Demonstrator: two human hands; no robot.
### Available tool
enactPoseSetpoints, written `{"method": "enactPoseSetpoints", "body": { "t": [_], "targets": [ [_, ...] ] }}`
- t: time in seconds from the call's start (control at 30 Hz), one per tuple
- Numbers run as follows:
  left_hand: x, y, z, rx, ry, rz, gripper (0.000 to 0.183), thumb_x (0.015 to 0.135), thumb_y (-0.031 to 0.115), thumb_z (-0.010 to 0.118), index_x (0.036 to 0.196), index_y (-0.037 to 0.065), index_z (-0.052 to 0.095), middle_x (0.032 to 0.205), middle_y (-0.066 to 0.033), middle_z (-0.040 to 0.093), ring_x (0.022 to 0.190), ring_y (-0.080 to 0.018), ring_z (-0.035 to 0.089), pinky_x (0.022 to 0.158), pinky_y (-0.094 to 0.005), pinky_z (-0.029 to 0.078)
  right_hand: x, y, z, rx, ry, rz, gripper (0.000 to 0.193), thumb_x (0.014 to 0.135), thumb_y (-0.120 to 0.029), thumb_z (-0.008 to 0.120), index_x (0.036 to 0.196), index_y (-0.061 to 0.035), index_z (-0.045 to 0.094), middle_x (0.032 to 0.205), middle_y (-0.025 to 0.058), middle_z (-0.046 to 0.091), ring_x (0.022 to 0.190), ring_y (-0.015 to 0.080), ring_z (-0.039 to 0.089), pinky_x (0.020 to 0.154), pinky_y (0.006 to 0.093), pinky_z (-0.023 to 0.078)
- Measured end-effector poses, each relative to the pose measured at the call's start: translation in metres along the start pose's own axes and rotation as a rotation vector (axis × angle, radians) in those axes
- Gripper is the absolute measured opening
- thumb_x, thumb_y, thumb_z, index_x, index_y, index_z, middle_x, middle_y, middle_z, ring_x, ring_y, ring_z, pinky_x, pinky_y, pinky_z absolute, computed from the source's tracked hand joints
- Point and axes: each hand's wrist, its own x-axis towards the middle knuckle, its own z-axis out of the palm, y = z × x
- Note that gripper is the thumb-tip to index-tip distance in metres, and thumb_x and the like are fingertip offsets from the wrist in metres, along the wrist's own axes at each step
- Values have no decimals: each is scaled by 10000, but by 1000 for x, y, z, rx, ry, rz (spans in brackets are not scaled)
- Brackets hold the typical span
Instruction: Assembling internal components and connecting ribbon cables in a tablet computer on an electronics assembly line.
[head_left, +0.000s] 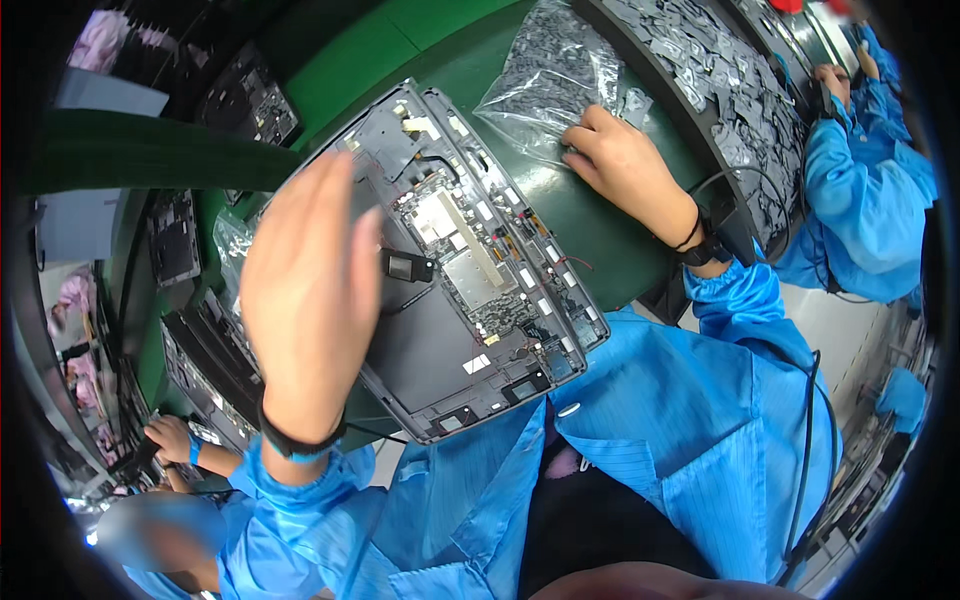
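Observation:
An opened tablet-like device housing lies tilted in front of me, its green-edged circuit board and silver shields exposed. Over its left side hovers my left hand, fingers stretched out and thumb apart, hiding part of the housing. A small black part with a grey face rests on the housing beside the left thumb. My right hand is at the lower right edge of a clear plastic bag full of small dark pieces. Its fingers are curled together; whatever they pinch is hidden.
A long tray of many grey pieces runs along the right. More opened housings stand at the left on the green bench. Co-workers in blue sit at the right and lower left. A cable hangs by my right arm.

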Motion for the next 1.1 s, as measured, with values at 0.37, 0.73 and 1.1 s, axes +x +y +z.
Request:
{"method": "enactPoseSetpoints", "body": {
  "t": [0.37,0.73,1.1],
  "targets": [
    [20,6,30,324,-27,191,349,768,29,616,1100,-78,628,1135,-187,671,1017,-306,669,868,-366,545,4,7,3,28,-2,42,73,806,-73,652,868,-45,625,857,139,544,749,354,616,659,457,515],
    [-30,-24,-3,-194,24,-148,281,794,-56,639,1070,-17,682,1022,-158,703,960,-327,674,848,-386,525,21,-1,-2,-122,72,-124,49,783,-66,651,832,-66,645,830,95,563,800,299,602,683,405,503],
    [30,-31,31,-29,-154,185,537,815,70,653,1327,9,504,1253,-204,589,1162,-361,561,1000,-439,445,40,-9,1,-225,-60,-192,79,770,-23,621,839,-61,616,813,108,552,781,311,618,651,428,519]
  ]
}}
